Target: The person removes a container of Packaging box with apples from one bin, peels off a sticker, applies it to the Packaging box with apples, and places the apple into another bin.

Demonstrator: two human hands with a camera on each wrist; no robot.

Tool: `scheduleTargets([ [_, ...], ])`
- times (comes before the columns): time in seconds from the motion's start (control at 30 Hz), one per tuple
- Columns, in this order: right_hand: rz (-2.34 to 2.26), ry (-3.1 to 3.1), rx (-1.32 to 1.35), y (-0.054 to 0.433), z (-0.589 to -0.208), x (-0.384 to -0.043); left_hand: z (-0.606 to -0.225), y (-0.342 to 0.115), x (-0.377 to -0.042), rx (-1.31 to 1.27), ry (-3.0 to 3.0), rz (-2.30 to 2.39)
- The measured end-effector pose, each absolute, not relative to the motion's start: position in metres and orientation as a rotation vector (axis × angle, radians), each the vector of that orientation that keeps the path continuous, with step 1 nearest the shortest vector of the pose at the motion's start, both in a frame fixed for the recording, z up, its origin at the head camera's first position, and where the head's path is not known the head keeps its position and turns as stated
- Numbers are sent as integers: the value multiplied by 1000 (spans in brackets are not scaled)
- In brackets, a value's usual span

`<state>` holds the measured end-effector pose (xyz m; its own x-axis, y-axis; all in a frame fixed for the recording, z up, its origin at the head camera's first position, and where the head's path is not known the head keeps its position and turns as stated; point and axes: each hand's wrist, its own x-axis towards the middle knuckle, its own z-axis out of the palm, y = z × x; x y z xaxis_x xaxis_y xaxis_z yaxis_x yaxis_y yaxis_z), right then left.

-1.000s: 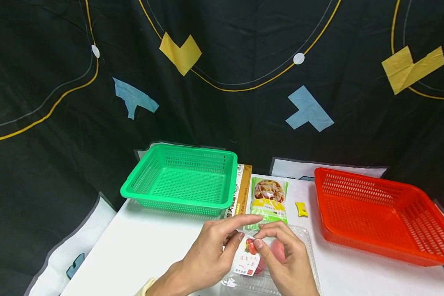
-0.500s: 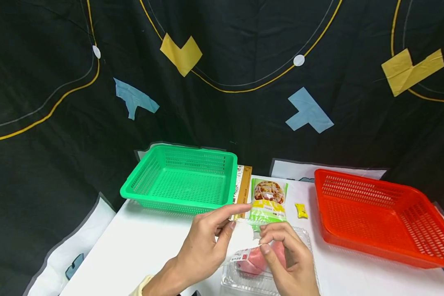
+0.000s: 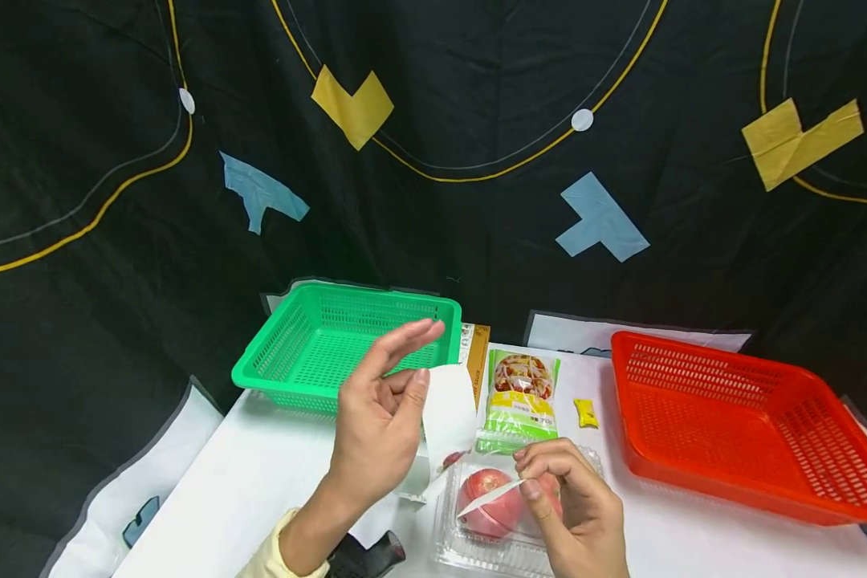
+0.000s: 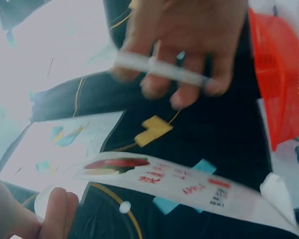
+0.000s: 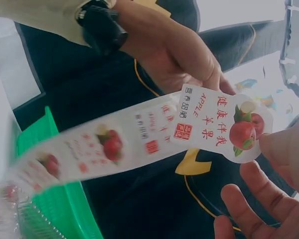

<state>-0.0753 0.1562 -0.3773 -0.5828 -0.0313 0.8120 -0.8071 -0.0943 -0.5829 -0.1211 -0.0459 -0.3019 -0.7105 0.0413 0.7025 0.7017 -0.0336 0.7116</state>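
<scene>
In the head view my left hand [image 3: 379, 417] is raised and pinches the white end of a strip of apple labels [image 3: 449, 409] between thumb and fingers. The strip hangs down with several printed labels on it, seen in the right wrist view. My right hand [image 3: 574, 506] pinches one apple label [image 5: 224, 122] by its rounded end, apart from the left hand. In the head view that label shows nearly edge-on, above the red apples [image 3: 494, 514] that lie in a clear plastic container [image 3: 448, 546]. The container's right part is hidden behind my right hand.
A green basket [image 3: 249, 371] stands at the back left, a red basket [image 3: 726, 474] at the right. Between them lie a brown and white box [image 3: 480, 353], a green and yellow food packet [image 3: 522, 393] and a small yellow packet [image 3: 586, 413]. A black curtain [image 3: 433, 233] hangs behind.
The label has come off the strip into my right hand. My left hand has moved up and left with the strip, away from my right hand, uncovering the apples.
</scene>
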Motion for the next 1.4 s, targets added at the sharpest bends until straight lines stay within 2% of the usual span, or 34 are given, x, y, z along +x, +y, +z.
scheduleTargets([
  [0.2, 1712, -1725, 870, 163, -385, -80, -306, -71, -140, -600, -1705, -1701],
  [0.43, 1651, -2034, 667, 177, -386, -87, -337, -116, -170, -265, -1726, -1567],
  [0.67, 1710, -2143, 535, 185, -385, -97, -369, -155, -189, -56, -1846, -1184],
  [1.07, 1652, -2409, 321, 192, -394, -113, -411, -216, -176, 162, -1994, -1069],
  [1.4, 1494, -2676, 288, 200, -404, -129, -432, -250, -165, 381, -2176, -909],
])
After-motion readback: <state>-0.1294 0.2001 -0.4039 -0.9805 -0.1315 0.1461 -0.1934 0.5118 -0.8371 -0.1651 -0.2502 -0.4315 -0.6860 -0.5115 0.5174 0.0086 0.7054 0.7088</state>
